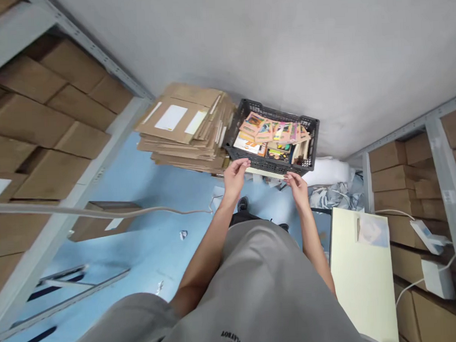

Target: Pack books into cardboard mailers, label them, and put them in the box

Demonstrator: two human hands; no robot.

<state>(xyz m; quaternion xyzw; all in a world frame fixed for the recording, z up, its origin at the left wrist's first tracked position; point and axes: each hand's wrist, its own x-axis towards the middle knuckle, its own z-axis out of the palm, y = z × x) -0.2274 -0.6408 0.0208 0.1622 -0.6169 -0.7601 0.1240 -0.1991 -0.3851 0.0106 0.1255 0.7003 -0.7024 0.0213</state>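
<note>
A black plastic crate [313, 147] sits against the wall, with several pink-bordered packets [264, 131] and other printed packs inside. Just in front of its near side are both hands. My left hand [234, 178] is at the near left corner, thumb and fingers drawn together. My right hand [298, 187] is at the near right, its fingertips pinched at a pale strip [268, 173] that runs below the crate between the hands. Whether either hand grips the strip or something thin is too small to tell.
Left of the crate stands a stack of flattened cardboard boxes [180, 115]. Shelves of cartons [33, 119] rise on both sides. A pale tabletop [363, 281] lies at my right, beside a power strip [427, 235]. A cable [139, 212] crosses at left above the blue floor [153, 194].
</note>
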